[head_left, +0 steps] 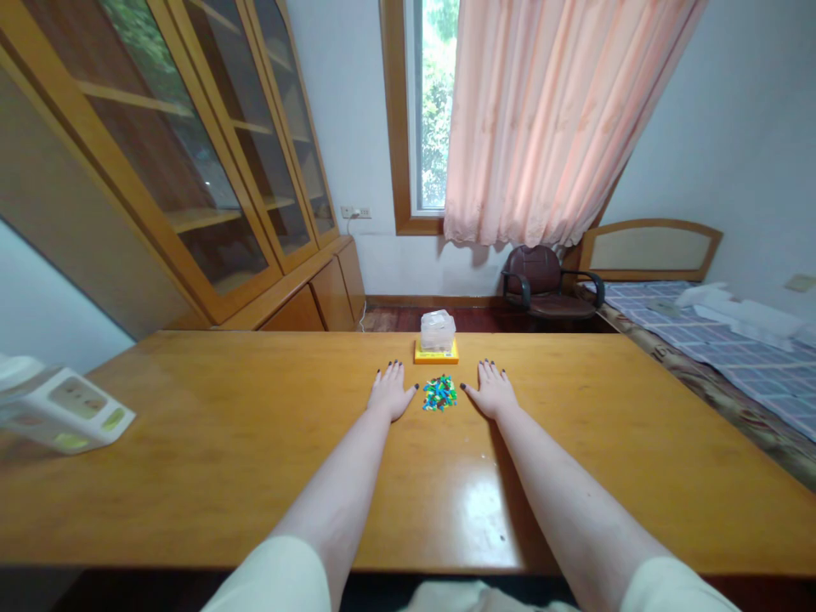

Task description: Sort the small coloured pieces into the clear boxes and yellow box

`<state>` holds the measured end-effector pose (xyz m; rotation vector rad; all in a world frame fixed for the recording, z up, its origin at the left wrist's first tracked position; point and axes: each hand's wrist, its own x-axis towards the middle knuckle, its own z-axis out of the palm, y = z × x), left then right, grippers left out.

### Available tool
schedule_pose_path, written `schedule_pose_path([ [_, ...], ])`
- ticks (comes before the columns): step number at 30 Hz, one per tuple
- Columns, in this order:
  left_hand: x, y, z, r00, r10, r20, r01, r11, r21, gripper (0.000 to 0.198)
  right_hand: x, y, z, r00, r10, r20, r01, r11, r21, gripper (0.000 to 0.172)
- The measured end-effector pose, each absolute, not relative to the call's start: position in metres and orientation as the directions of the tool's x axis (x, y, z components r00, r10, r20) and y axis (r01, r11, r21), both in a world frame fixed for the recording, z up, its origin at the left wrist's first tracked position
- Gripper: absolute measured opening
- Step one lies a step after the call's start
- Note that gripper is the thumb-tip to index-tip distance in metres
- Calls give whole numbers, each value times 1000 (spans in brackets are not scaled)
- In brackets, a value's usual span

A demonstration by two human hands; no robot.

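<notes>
A small pile of colourful pieces point(439, 393), in blue, green, white and brown, lies on the wooden table point(255, 476); the pieces are too small to tell their kind. My left hand point(388, 393) rests flat just left of the pile, palm down, fingers stretched forward and thumb towards the pieces. On the other side my right hand point(492, 391) lies flat in the same way. Neither hand holds anything. Beyond the pile, a clear plastic container point(438, 331) stands on a flat yellow box point(437, 358).
At the table's left end is a white openwork holder point(70, 408). A glass-door cabinet point(210, 170) rises at the back left. Past the far edge stands a brown armchair point(541, 280), and to the right is a bed point(720, 331) with a checked cover.
</notes>
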<state>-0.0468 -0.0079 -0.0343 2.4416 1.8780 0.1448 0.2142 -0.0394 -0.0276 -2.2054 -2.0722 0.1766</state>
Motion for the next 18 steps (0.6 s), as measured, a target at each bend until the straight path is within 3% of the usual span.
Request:
schedule_pose_path([
  [18,-46,-11,-30,237,970,53,960,-242,141,72,214,-40,-27,63,998,-10,983,-64,-174,84],
])
